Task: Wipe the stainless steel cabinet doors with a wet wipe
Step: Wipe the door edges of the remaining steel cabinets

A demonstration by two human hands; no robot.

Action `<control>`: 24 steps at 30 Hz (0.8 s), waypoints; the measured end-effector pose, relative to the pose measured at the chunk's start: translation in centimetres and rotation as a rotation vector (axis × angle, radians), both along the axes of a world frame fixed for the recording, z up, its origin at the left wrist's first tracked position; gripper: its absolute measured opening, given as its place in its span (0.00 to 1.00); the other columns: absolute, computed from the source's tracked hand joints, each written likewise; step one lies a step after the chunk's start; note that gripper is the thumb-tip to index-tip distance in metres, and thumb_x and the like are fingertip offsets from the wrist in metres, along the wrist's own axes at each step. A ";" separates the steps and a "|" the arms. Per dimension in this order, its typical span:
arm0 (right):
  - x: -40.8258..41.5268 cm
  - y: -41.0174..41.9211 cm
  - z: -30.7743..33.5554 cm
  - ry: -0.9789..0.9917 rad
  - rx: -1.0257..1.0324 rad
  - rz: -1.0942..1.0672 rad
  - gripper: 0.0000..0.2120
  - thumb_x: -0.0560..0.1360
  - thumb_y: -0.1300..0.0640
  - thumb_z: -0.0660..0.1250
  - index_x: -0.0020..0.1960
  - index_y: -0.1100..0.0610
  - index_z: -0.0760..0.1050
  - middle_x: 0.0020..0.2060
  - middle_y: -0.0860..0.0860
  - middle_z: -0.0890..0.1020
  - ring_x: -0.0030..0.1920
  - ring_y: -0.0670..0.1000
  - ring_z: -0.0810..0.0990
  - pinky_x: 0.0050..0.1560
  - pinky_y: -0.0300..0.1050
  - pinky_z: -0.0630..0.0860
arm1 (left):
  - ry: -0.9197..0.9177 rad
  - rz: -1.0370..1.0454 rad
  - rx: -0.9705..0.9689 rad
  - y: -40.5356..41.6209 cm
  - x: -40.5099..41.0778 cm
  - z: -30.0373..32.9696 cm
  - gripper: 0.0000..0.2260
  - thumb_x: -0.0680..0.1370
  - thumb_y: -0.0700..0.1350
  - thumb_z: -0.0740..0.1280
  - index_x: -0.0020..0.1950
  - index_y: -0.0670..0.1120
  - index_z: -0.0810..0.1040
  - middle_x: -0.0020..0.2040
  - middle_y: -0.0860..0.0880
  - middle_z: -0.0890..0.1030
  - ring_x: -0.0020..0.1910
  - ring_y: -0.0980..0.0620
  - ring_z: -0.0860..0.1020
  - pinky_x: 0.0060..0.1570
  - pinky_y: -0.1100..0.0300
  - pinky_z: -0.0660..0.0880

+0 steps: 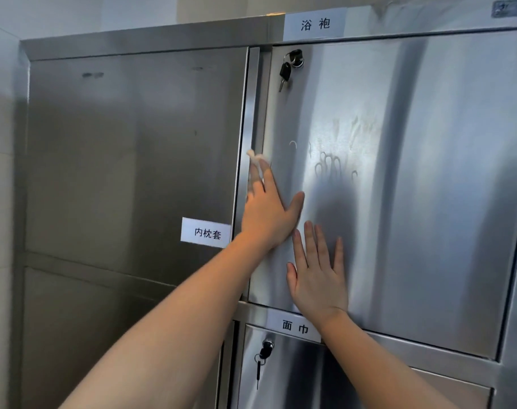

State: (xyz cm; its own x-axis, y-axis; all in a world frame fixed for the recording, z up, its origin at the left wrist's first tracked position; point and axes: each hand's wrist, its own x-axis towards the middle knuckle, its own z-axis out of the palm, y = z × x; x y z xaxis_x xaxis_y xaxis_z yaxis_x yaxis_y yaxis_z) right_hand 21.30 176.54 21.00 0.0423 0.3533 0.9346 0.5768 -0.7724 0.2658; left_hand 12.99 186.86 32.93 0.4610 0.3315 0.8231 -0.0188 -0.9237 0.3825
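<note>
The stainless steel cabinet fills the view. My left hand (267, 211) lies flat on the left edge of the upper right door (434, 178), its straight fingers pressing a small white wet wipe (255, 159) against the door's edge by the centre post. Just below and to the right, my right hand (319, 276) rests flat on the same door, fingers spread and pointing up, holding nothing. Smeared finger marks (331, 165) show on the steel above my hands. Most of the wipe is hidden under my fingers.
A bunch of keys (286, 73) hangs from the lock at the upper right door's top left. Another key (263, 354) hangs in the lower right door. The upper left door (118, 160) is shut, and paper labels (206, 232) are stuck on the frame.
</note>
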 end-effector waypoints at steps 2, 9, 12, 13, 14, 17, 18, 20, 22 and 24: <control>-0.2 -0.1 0.1 0.007 -0.010 0.008 0.31 0.80 0.49 0.51 0.79 0.59 0.50 0.78 0.57 0.54 0.79 0.56 0.50 0.76 0.65 0.49 | 0.038 0.002 -0.042 -0.6 -0.4 -3.6 0.45 0.80 0.63 0.58 0.78 0.42 0.30 0.78 0.44 0.30 0.79 0.41 0.44 0.75 0.44 0.51; 0.2 -0.1 0.1 0.050 -0.073 -0.045 0.31 0.80 0.49 0.53 0.79 0.58 0.48 0.79 0.56 0.50 0.78 0.55 0.38 0.76 0.62 0.38 | 0.156 0.040 -0.205 -2.6 -1.5 -12.1 0.44 0.80 0.63 0.56 0.77 0.40 0.32 0.80 0.36 0.46 0.77 0.38 0.55 0.75 0.44 0.56; 0.1 -0.2 0.0 0.055 -0.092 -0.051 0.31 0.81 0.48 0.50 0.79 0.58 0.46 0.79 0.56 0.50 0.78 0.55 0.39 0.76 0.63 0.39 | 0.155 0.060 -0.254 -3.1 -1.7 -14.0 0.43 0.80 0.66 0.52 0.78 0.40 0.34 0.80 0.37 0.49 0.77 0.39 0.56 0.75 0.45 0.57; 0.1 -0.3 0.0 0.056 -0.095 -0.050 0.30 0.81 0.48 0.49 0.79 0.58 0.46 0.79 0.57 0.50 0.78 0.55 0.39 0.76 0.63 0.39 | 0.162 0.059 -0.267 -3.1 -1.7 -14.7 0.43 0.80 0.67 0.52 0.78 0.40 0.34 0.79 0.37 0.50 0.76 0.39 0.57 0.75 0.45 0.57; 0.1 -0.3 0.0 0.056 -0.096 -0.045 0.30 0.81 0.48 0.49 0.79 0.58 0.47 0.79 0.57 0.51 0.79 0.55 0.40 0.76 0.62 0.39 | 0.174 0.059 -0.274 -3.0 -1.6 -15.3 0.44 0.79 0.68 0.51 0.79 0.40 0.35 0.79 0.36 0.52 0.76 0.38 0.58 0.74 0.45 0.59; -0.2 -0.3 0.2 0.079 -0.098 -0.035 0.30 0.81 0.48 0.49 0.79 0.58 0.49 0.79 0.57 0.53 0.79 0.56 0.42 0.76 0.61 0.38 | 0.205 0.065 -0.274 -2.8 -1.7 -17.0 0.47 0.75 0.72 0.47 0.79 0.39 0.37 0.75 0.36 0.59 0.73 0.37 0.62 0.71 0.45 0.62; -0.4 -0.3 0.3 0.094 -0.100 -0.033 0.30 0.81 0.47 0.49 0.79 0.58 0.49 0.79 0.57 0.53 0.79 0.56 0.43 0.76 0.61 0.38 | 0.211 0.067 -0.270 -2.8 -1.8 -17.4 0.47 0.74 0.72 0.46 0.79 0.39 0.37 0.75 0.36 0.59 0.73 0.37 0.62 0.71 0.45 0.62; -0.6 -0.6 0.4 0.129 -0.121 -0.038 0.30 0.81 0.47 0.49 0.79 0.58 0.48 0.79 0.56 0.50 0.78 0.55 0.42 0.75 0.60 0.37 | 0.222 0.056 -0.274 -2.8 -2.0 -17.7 0.44 0.77 0.68 0.52 0.79 0.40 0.38 0.77 0.36 0.57 0.75 0.37 0.59 0.72 0.45 0.60; -0.9 -1.1 0.6 0.167 -0.168 -0.048 0.29 0.83 0.47 0.48 0.79 0.57 0.43 0.78 0.55 0.43 0.78 0.55 0.38 0.75 0.58 0.33 | 0.212 0.053 -0.278 -2.7 -2.2 -17.6 0.40 0.81 0.59 0.59 0.79 0.40 0.39 0.79 0.37 0.54 0.75 0.38 0.59 0.72 0.45 0.61; -1.2 -1.8 1.0 0.214 -0.218 -0.040 0.29 0.83 0.47 0.46 0.79 0.56 0.41 0.78 0.55 0.40 0.78 0.53 0.35 0.74 0.57 0.31 | 0.190 0.073 -0.261 -2.7 -2.5 -17.3 0.36 0.82 0.51 0.60 0.80 0.39 0.41 0.80 0.39 0.53 0.75 0.38 0.61 0.70 0.46 0.63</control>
